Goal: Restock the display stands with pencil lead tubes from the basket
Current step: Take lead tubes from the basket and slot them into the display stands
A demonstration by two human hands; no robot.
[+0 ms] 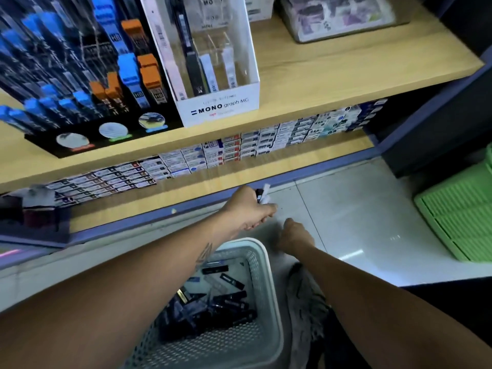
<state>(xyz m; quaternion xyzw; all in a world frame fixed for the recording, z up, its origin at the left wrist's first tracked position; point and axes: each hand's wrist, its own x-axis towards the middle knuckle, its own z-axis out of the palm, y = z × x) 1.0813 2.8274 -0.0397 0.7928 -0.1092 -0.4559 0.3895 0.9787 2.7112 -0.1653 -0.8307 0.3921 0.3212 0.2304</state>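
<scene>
A pale perforated basket point(269, 294) sits on the floor below me, holding several dark pencil lead tubes point(226, 302). My left hand point(249, 209) reaches past the basket's far rim toward the lower shelf edge and is shut on a few lead tubes point(262, 195), black and white. My right hand point(294, 235) hangs just to its right above the floor, fingers curled, nothing visible in it. On the upper shelf stand a white MONO graph display stand point(221, 105) with several tubes in clear slots, and a black display stand point(87, 134) with blue and orange capped tubes.
Rows of small boxed stock point(213, 153) line the lower shelf under the wooden top shelf point(332, 75). A green plastic crate point(460, 217) sits on the tiled floor at right. A clear container point(340, 20) stands at the back right of the top shelf.
</scene>
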